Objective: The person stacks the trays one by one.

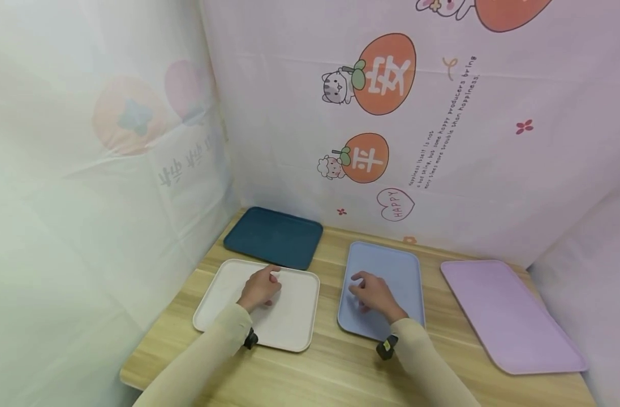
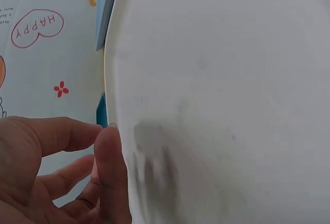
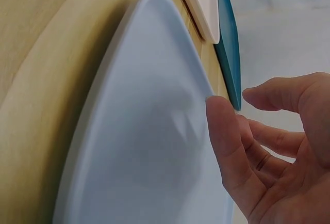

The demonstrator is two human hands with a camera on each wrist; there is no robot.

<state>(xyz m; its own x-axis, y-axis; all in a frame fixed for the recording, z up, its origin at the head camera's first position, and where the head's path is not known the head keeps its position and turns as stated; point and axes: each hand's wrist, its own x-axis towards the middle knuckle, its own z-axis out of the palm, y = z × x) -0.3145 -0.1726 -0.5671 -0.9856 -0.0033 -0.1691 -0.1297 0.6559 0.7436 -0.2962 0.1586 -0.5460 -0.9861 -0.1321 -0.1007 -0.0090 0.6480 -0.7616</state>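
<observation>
My left hand (image 1: 261,288) hovers over the white tray (image 1: 295,316), fingers loosely curled and holding nothing. In the left wrist view its thumb and index fingertips come close together beside the tray's rim (image 2: 111,69), and the hand's shadow falls on the white surface. Above the light blue tray (image 1: 404,277) is my right hand (image 1: 375,293), also holding nothing. The right wrist view shows a gap between its thumb and index finger, with the other fingers bent, and a faint shadow on the blue tray (image 3: 139,136). Both trays show bare surfaces.
A dark teal tray (image 1: 274,234) lies behind the white one, and a lilac tray (image 1: 513,316) lies at the right. All rest on a wooden table (image 1: 330,362). Printed cloth (image 1: 289,113) hangs behind and along both sides.
</observation>
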